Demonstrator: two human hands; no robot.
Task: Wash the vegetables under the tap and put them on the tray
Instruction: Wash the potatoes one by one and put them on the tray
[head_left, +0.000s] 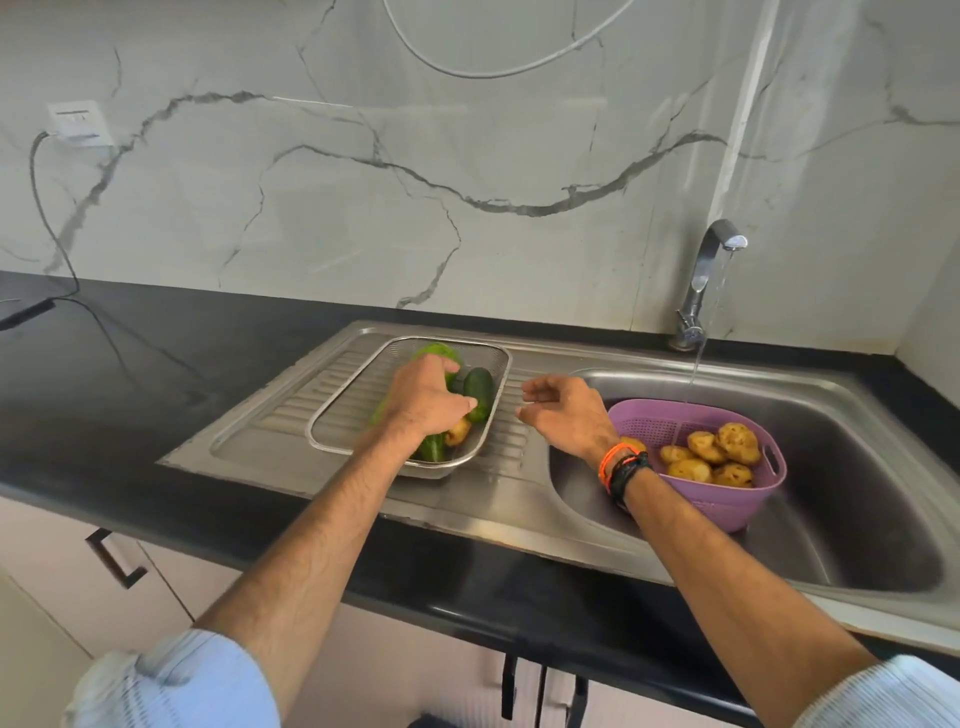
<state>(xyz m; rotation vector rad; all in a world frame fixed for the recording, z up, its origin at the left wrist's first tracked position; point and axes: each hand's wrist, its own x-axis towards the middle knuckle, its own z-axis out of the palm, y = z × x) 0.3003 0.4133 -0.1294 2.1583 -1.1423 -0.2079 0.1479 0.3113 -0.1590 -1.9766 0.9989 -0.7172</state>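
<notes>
Left hand (428, 397) reaches into the mesh tray (332, 410) on the drainboard, fingers curled over a potato (458, 432) beside the cucumbers (479, 400); whether it grips is unclear. Right hand (563, 413) hovers released just right of the tray. Remaining potatoes (711, 454) sit in the purple basket (727, 506) in the sink (857, 467), under the running tap (709, 275).

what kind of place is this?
Most likely a home kitchen: a steel sink with a running tap, a black countertop against a marble-look wall, and vegetables in a mesh tray.
</notes>
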